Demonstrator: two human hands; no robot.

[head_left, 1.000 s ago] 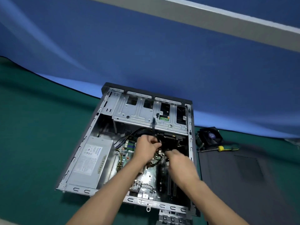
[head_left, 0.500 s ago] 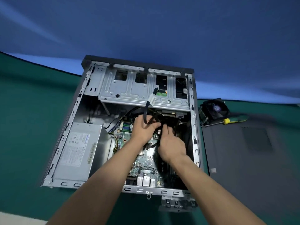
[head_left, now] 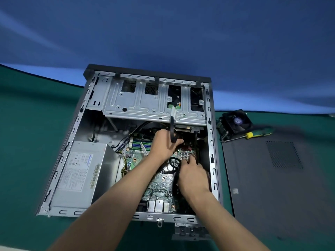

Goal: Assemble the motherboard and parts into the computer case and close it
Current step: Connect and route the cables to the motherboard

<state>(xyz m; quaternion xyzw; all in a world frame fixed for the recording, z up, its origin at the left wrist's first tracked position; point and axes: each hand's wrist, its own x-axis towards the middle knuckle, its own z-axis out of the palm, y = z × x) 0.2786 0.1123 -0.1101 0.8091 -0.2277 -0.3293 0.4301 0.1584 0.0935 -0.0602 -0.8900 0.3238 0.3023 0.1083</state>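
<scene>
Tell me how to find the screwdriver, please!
Start at the open computer case on the green table, then look past its right side to the dark side panel lying flat. At the panel's far edge, by the black cooling fan, lies the screwdriver. Its yellow and green handle is the only bright thing there.

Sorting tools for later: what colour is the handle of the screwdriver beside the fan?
The screwdriver handle is green with a yellow collar, clearest in the head view.

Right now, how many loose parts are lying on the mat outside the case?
3, all right of the computer case: the fan cooler at the far corner, the screwdriver beside it, and the dark side panel nearer. Others may be out of frame.
</scene>
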